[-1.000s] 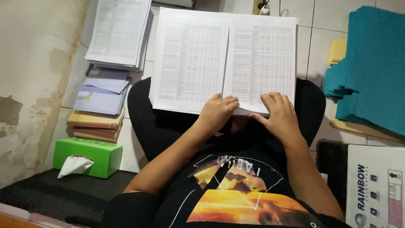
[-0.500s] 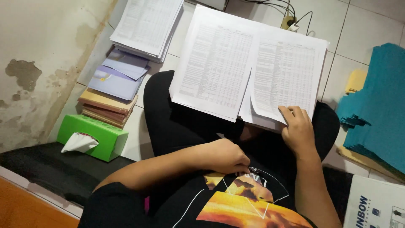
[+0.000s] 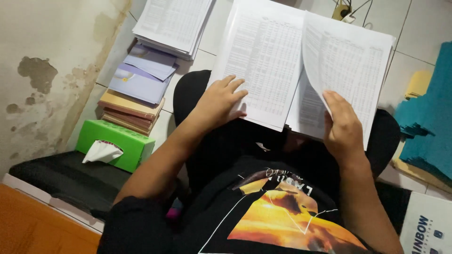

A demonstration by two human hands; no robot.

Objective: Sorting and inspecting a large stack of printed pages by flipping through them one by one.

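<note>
Our left hand (image 3: pixel 219 101) has come back up from our lap and now lies flat, fingers spread, on the left page (image 3: pixel 263 61) of the open book (image 3: pixel 282 70) across our knees. It pins the page without gripping it. Our right hand (image 3: pixel 341 127) has lifted the right page (image 3: pixel 348 66), thumb under its lower edge and fingers over it, so the sheet curls upward and toward the spine. Half a second ago that page lay flat; we judge a page turn is under way.
</note>
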